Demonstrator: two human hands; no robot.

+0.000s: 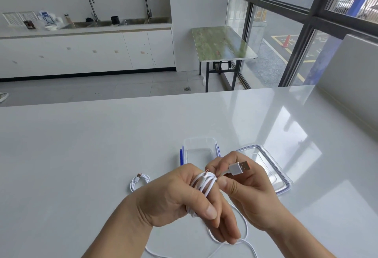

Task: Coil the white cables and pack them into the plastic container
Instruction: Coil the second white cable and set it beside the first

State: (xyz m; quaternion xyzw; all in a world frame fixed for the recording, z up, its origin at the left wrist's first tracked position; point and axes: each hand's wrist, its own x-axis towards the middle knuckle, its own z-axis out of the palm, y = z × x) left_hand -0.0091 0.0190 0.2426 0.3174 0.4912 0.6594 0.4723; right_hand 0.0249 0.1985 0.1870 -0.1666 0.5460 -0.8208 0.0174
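Winding a white cable (205,184) round the half-curled fingers of the left hand (180,194), with the slack trailing on the table (81,155) under both hands. Right hand (243,186) is pinching the plug (239,168) just beside the loops. Cable is looking light, soft and springy, so gripping across all the loops should stop it unwinding. Second coil (139,181) is lying left of the left hand. Container (263,167) is sitting just beyond the right hand, and what looks like the lid (199,151) beyond both.

I see bright daylight from the tall dark-framed windows (286,39) glaring off the glossy white tabletop (290,135); the frame edges bend.
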